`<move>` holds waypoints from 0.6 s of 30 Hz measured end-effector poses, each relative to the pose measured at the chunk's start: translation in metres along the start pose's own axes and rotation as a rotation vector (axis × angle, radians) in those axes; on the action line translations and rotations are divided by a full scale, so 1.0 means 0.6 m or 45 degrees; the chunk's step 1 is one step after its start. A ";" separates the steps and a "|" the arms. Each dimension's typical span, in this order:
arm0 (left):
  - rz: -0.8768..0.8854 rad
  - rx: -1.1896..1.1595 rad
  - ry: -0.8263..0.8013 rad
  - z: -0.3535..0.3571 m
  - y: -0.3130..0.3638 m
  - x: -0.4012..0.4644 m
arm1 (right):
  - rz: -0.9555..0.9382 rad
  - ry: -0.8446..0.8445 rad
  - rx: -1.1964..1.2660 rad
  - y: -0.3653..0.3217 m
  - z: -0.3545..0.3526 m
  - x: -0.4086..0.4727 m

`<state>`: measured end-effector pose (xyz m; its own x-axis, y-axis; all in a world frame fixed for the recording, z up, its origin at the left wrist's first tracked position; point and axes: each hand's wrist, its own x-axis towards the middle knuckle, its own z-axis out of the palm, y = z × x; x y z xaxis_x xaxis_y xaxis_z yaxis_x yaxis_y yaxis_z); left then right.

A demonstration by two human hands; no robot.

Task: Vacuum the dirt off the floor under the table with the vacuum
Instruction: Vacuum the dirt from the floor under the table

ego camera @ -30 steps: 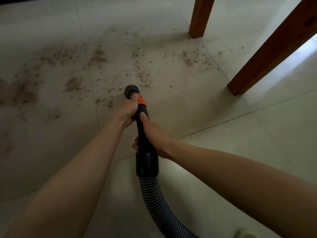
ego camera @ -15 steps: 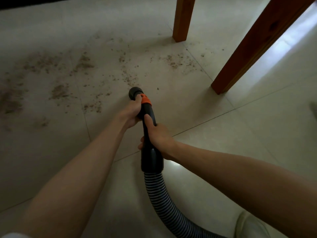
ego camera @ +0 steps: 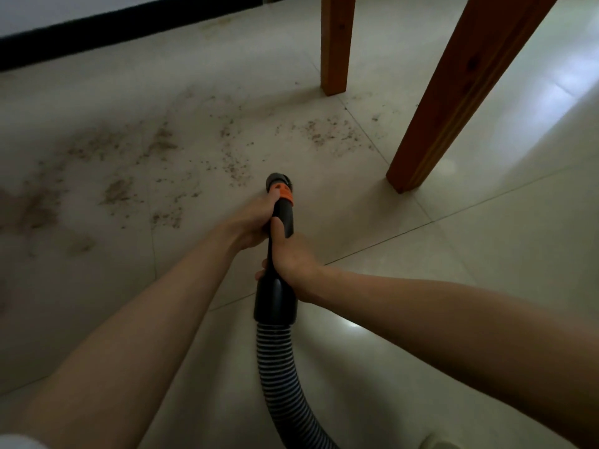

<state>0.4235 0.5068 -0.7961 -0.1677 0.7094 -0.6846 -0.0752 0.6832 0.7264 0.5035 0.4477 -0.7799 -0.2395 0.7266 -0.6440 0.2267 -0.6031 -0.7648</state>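
I am looking down at my two bare arms reaching forward over a pale glossy tiled floor (ego camera: 486, 254). Both hands hold the black plastic vacuum wand with an orange collar (ego camera: 281, 222). My left hand (ego camera: 251, 222) is wrapped around the wand just behind the collar, fingers curled under it. My right hand (ego camera: 293, 259) grips further back, thumb laid along the top, just ahead of the ribbed grey flexible hose (ego camera: 278, 377) that trails toward my feet.

Compared with a second ago, my view has tipped up and back: a dark baseboard strip (ego camera: 97, 34) along the wall now shows at the top, and the two reddish-brown wooden table legs (ego camera: 453, 102) appear longer. My grip has not changed. The wand's open tip still points at the nearest edge of the scattered brown dirt crumbs (ego camera: 233, 166), close to it.

The dirt looks untouched, spread in patches from far left to between the legs. I judge the vacuuming has barely begun, with the whole mess still ahead of the nozzle.
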 end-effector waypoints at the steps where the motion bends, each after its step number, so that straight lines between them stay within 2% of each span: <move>1: -0.012 0.014 -0.001 0.005 0.004 -0.003 | -0.010 -0.008 -0.018 -0.001 -0.007 -0.003; 6: -0.072 0.084 -0.111 0.040 0.011 -0.029 | 0.048 0.003 -0.030 0.012 -0.046 -0.015; 9: -0.081 0.214 -0.038 0.068 0.016 -0.041 | 0.096 0.048 -0.064 0.016 -0.057 -0.028; 12: -0.087 0.387 0.094 0.088 0.019 -0.050 | 0.156 0.019 0.064 0.021 -0.059 -0.043; 18: -0.167 0.516 0.002 0.115 0.004 -0.089 | 0.302 -0.088 0.240 0.057 -0.078 -0.081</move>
<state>0.4999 0.4825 -0.7623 -0.1842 0.6121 -0.7690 0.2964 0.7806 0.5503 0.5670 0.4070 -0.7738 -0.2658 0.5384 -0.7997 0.1061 -0.8082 -0.5793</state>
